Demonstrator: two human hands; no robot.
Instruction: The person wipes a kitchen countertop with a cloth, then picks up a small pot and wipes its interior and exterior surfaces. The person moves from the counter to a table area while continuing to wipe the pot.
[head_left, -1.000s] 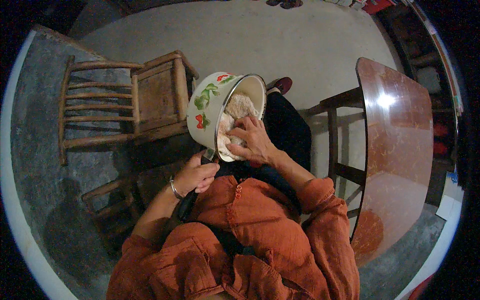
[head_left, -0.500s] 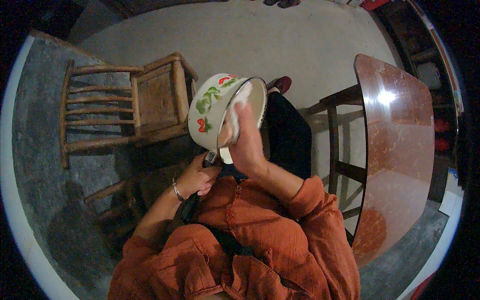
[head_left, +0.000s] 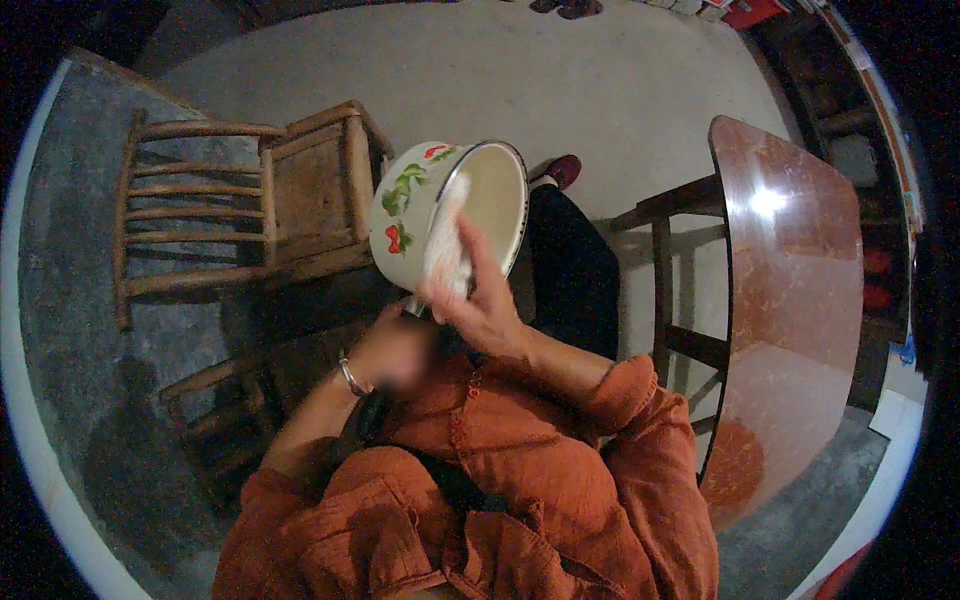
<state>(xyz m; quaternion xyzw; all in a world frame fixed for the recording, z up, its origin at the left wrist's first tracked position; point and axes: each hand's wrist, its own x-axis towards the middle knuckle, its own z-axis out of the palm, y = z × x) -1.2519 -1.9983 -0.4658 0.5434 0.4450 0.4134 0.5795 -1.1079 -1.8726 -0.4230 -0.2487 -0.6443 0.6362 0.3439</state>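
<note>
Pot [head_left: 412, 215], one, cloth [head_left: 447, 245], one, chairs [head_left: 260, 205], two

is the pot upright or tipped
Tipped. The enamel pot lies on its side, its open mouth facing right, while the right hand presses a white cloth against its rim.

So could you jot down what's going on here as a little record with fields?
Left hand: at the pot's handle, its grip hidden by blur
Right hand: presses a white cloth on the rim
Pot: cream enamel, red and green flower pattern, tilted on its side
Nearby: wooden chair to the left, reddish table to the right
</note>
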